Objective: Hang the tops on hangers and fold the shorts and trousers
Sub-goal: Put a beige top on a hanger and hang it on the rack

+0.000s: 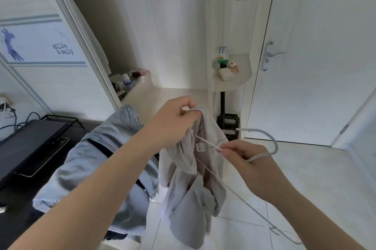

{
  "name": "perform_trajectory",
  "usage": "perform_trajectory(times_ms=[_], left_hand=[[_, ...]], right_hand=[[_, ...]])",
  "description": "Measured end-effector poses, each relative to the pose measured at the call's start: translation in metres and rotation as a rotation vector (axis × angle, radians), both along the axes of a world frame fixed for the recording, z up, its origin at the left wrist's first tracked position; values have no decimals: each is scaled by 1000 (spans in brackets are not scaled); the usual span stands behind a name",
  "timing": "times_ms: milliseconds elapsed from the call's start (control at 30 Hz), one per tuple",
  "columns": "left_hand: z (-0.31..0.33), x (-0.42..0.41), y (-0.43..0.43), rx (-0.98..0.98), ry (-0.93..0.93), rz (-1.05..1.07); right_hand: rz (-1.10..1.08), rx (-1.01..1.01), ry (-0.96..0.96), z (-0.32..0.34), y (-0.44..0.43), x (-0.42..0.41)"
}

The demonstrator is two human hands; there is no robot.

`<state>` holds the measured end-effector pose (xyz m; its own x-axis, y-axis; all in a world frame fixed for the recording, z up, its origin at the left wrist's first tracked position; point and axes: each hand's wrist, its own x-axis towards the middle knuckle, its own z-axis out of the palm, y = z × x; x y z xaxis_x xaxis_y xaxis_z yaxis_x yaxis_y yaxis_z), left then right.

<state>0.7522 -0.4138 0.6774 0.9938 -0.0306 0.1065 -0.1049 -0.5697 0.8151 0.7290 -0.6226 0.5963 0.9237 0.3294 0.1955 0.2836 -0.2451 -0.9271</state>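
My left hand point(173, 121) clenches the bunched collar of the crumpled, soft pale grey top point(191, 188), which hangs at centre above the glossy tiled floor point(305, 178); its small white neck label point(200, 146) is too blurred to read. My right hand point(247, 160) pinches the thin white hook-topped hanger point(272, 144), one slim arm of it touching the neckline. The white wall panel point(40, 42) at far left reads "millie & sally", and a light blue denim garment point(105, 158) lies draped at near left.

I see a crumpled beige top point(191, 188) hanging centre, a white hanger point(262, 155) at its collar, a blue denim garment point(97, 158) draped left.
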Motion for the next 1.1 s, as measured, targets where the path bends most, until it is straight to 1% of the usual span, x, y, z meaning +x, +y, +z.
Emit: perform_trajectory(times_ms=[100,133,200,267,300,333,367,400,433,467,500,567,633,733,800,867,900,1000,1067,1100], left_hand=[[-14,-13,-17,-91,94,-80],[-20,-16,-21,-116,137,-95],[-32,-21,-27,-152,240,-121],[-43,-25,-27,-87,284,-150],[-48,-28,-26,-16,249,-168],[-51,-32,-24,93,157,-178],[-52,-36,-21,256,-1,-165],[-53,-40,-16,464,-184,-148],[-53,-44,-12,653,-314,-147],[-51,-46,-9,764,-352,-170],[-50,-48,-8,815,-324,-214],[-57,-48,-6,769,-238,-303],[-65,-50,-5,662,-186,-297],[-78,-58,1,564,-140,-209],[-86,-63,6,465,-132,-108],[-93,-69,9,355,-146,-1],[-96,-71,10,320,-159,36],[-103,-76,10,312,-177,95],[-109,-78,10,255,-160,144],[-113,-79,10,218,-155,173]], right_hand=[[-45,-48,96,-20,18,0],[-83,-14,140,-26,21,0],[-103,127,178,-34,22,-3],[-41,249,166,-37,18,-7],[1,297,170,-38,16,-9],[35,337,185,-39,13,-11],[57,364,204,-39,11,-10],[72,370,222,-38,8,-9],[91,358,233,-38,5,-8],[114,344,234,-36,2,-7],[137,331,223,-35,0,-7],[150,286,172,-32,-3,-9],[104,219,124,-32,-5,-11],[-48,94,37,-36,-15,-14],[-173,-1,-99,-44,-25,-18],[-264,-31,-260,-52,-33,-23],[-276,-39,-321,-58,-35,-25],[-307,-101,-379,-74,-33,-34],[-369,-169,-423,-83,-31,-38],[-371,-172,-440,-87,-30,-40]])
